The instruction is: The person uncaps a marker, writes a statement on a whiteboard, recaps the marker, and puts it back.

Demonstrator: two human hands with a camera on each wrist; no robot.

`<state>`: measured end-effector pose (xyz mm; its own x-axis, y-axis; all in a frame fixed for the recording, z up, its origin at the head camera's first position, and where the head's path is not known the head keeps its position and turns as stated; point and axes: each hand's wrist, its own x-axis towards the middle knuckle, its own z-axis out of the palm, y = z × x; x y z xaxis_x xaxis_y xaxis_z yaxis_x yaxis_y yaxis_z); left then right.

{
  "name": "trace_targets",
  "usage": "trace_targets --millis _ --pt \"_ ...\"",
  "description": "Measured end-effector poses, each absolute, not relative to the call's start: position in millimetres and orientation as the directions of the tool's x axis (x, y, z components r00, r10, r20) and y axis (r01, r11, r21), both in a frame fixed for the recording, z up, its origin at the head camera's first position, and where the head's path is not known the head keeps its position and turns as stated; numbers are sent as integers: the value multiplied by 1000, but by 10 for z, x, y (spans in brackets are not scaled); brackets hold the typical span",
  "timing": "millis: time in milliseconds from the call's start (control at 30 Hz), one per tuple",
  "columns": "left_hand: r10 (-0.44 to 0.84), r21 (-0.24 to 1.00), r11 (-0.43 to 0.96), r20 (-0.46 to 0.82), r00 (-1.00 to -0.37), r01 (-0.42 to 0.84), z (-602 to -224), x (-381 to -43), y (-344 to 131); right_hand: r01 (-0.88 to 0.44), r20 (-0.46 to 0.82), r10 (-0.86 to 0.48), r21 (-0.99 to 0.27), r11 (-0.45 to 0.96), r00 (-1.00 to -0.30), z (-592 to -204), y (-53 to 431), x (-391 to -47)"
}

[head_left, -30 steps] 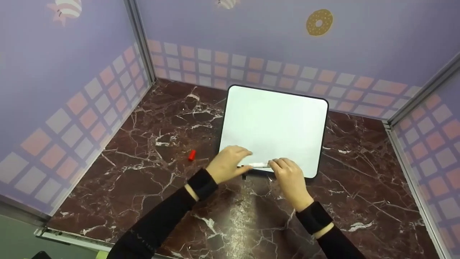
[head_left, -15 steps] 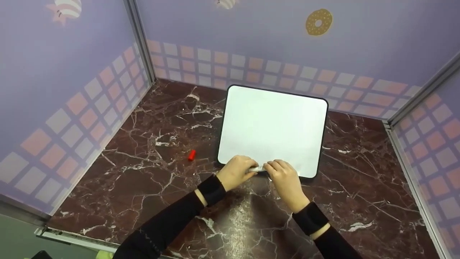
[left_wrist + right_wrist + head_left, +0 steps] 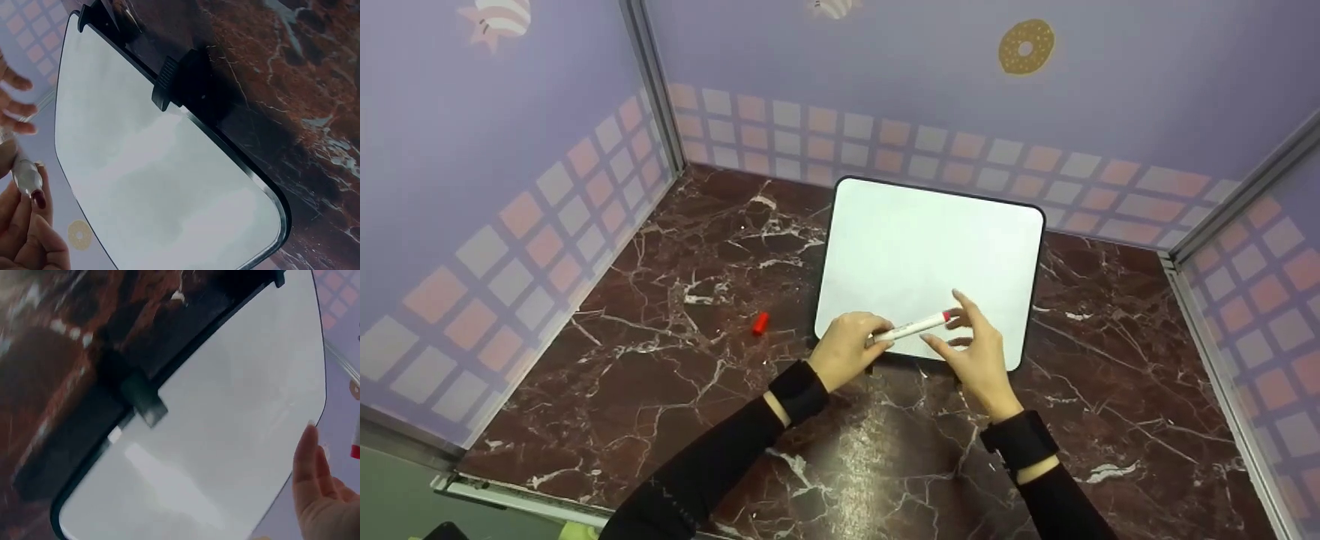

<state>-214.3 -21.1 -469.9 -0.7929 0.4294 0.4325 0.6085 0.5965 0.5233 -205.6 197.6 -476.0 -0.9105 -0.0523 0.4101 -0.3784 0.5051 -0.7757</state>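
One whiteboard [image 3: 930, 262], one marker [image 3: 913, 327], one loose red cap [image 3: 760, 323], and two hands at work over the dark red marble tabletop [image 3: 675, 300].

The whiteboard, white with a thin black frame, stands tilted toward the person, its far edge leaning back near the checked wall [image 3: 885, 142]. A black clip on the frame's near edge shows in both wrist views. Its surface is blank.

The marker is white-barrelled with a red band near its right end. It is held up in front of the board's near edge, slanting up toward the right. The left hand [image 3: 847, 349] has its fingers curled round the marker's left end, gripping it; in the left wrist view the fingertips, with dark red nails, pinch the barrel. The right hand [image 3: 971, 349] is spread, fingers straight and apart, with the fingertips just at the marker's red end; I cannot tell whether they touch it.

The cap lies on the marble by itself, to the left of the board's near left corner and apart from both hands.

Both forearms wear black sleeves with black wrist bands. On the far wall a doughnut picture [image 3: 1026, 46] hangs above the board.
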Motion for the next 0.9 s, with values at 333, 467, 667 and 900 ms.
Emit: trace_targets --millis 333,467,667,900 --pt "425 486 566 520 -741 665 -4679 -2144 -134 -110 114 -58 -992 -63 -992 -4831 1818 -2126" --pt "435 461 571 531 -727 679 -4680 -2155 -128 -117 136 -103 -978 -175 -985 -4813 1765 -2124" --pt "394 507 584 505 -768 633 -4658 -2223 -251 -167 181 -43 -959 -230 -983 -4795 1671 -2167" --pt "171 596 670 456 -873 443 -4669 -2549 -611 -312 311 39 -930 -195 -950 -4753 1593 -2318"
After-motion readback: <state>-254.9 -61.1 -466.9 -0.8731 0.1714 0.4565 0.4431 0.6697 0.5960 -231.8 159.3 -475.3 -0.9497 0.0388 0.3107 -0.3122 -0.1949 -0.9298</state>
